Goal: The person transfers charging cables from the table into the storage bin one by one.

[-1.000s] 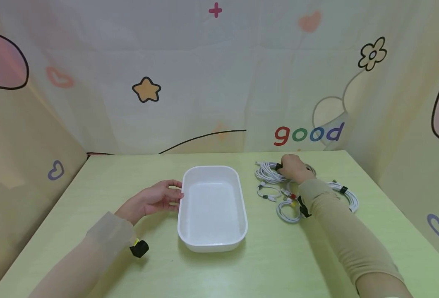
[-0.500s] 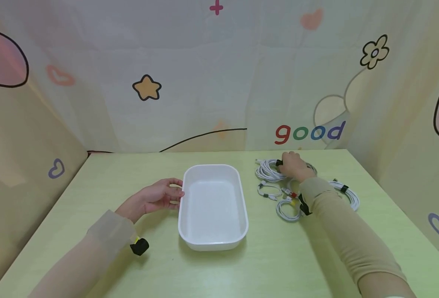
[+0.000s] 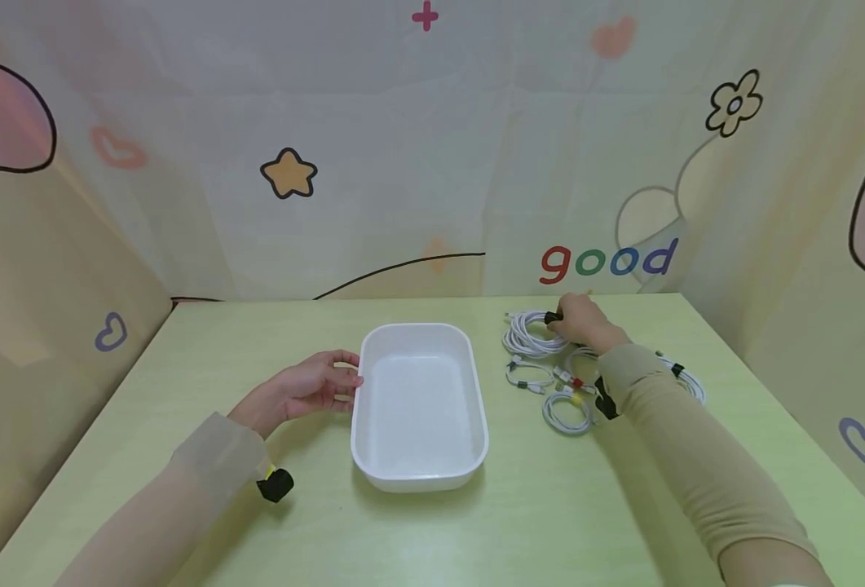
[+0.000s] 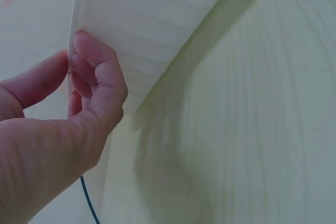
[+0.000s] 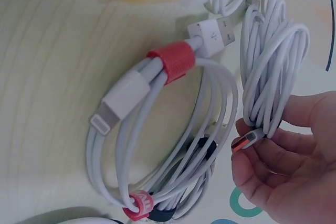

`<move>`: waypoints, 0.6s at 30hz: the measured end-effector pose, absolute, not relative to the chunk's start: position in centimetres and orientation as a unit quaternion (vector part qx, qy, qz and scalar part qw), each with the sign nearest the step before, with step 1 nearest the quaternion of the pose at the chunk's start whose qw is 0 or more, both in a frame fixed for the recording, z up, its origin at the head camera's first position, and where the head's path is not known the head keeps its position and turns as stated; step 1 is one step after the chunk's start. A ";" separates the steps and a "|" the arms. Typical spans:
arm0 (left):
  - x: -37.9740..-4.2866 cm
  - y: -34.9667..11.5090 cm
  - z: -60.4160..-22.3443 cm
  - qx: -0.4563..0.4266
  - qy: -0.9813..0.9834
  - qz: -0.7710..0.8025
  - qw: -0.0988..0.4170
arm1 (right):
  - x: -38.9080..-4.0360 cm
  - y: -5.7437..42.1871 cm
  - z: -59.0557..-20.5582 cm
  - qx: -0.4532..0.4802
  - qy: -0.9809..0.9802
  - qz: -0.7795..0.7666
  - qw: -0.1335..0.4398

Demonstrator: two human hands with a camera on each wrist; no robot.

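My left hand (image 3: pixel 315 387) pinches the left rim of a white plastic tray (image 3: pixel 419 481). In the left wrist view the thumb is on one side of that rim and curled fingers (image 4: pixel 105 77) are on the other. At the back right my right hand (image 3: pixel 582 318) grips a thick coil of white cable (image 3: pixel 527 336) by its black strap. The right wrist view shows this coiled cable (image 5: pixel 273 61) held at one end, where an orange-lined USB plug (image 5: pixel 248 140) sticks out by the fingertips. Nearest to this hand lies a cable with red straps (image 5: pixel 173 61).
Several more coiled white cables lie around the right hand: a small one (image 3: pixel 529 379), one with a yellow strap (image 3: pixel 567 414) and a larger one (image 3: pixel 690 385) partly behind the right sleeve. A printed curtain (image 3: pixel 403 204) stands behind the pale green table (image 3: pixel 293 546).
My right hand and forearm have shifted slightly, the wrist moving a little to the right. The left hand and tray have stayed in place.
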State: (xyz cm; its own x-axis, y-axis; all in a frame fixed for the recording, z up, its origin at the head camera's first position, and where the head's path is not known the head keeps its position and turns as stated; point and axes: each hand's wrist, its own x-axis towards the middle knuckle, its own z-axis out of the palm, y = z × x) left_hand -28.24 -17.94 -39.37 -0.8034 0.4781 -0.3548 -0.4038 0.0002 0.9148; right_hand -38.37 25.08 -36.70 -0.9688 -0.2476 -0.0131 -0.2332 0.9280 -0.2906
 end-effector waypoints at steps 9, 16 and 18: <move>-28.2 -17.8 -39.4 0.030 0.633 0.710 0.309 | -37.8 25.2 -36.4 -0.137 0.975 -0.175 0.026; -28.2 -17.7 -39.4 0.027 0.634 0.709 0.307 | -37.4 25.2 -36.0 -0.135 0.977 -0.165 0.009; -28.2 -17.7 -39.4 0.027 0.634 0.709 0.307 | -37.4 25.2 -35.8 -0.132 0.976 -0.172 0.012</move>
